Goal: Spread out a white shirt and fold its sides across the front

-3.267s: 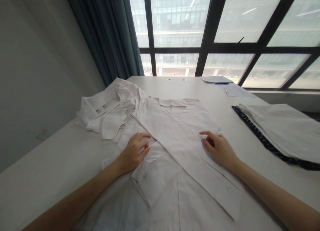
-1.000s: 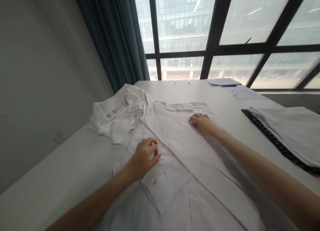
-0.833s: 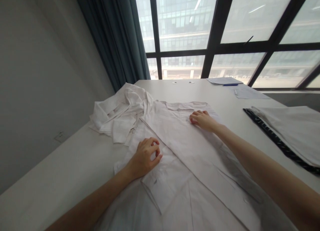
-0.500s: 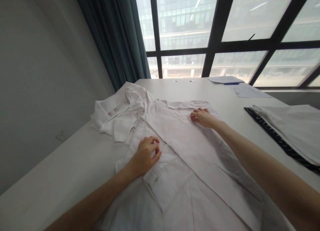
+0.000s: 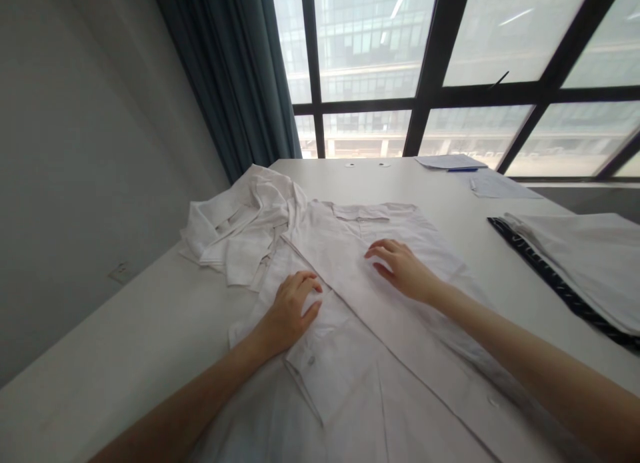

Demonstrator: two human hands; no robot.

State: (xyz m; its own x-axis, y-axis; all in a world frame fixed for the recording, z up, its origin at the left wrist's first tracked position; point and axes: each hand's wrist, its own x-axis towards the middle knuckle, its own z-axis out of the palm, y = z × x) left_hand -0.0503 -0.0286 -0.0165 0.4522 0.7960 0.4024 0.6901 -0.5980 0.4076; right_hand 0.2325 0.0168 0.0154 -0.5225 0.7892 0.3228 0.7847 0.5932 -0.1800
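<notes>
A white button-up garment, like a shirt or lab coat (image 5: 350,323), lies spread on the white table, one side folded over its middle and its far end toward the window. My left hand (image 5: 293,309) rests on its left part, beside a buttoned cuff, with thumb and fingers apart. Over the upper right part is my right hand (image 5: 403,269), its fingers spread and loosely curved, holding nothing. Whether the right fingertips touch the cloth I cannot tell. A rumpled white cloth bundle (image 5: 250,216) lies against the garment's far left corner.
On the right, folded white cloth (image 5: 590,256) lies on a black piece with white marks (image 5: 555,276). Papers (image 5: 450,161) and a blue pen (image 5: 463,170) are at the table's far right. A dark curtain (image 5: 240,83) and window frames stand behind the table (image 5: 130,356).
My right hand has let go of the garment's far right part and moved nearer and slightly left, its fingers opening. The fingers of my left hand have spread a little in place.
</notes>
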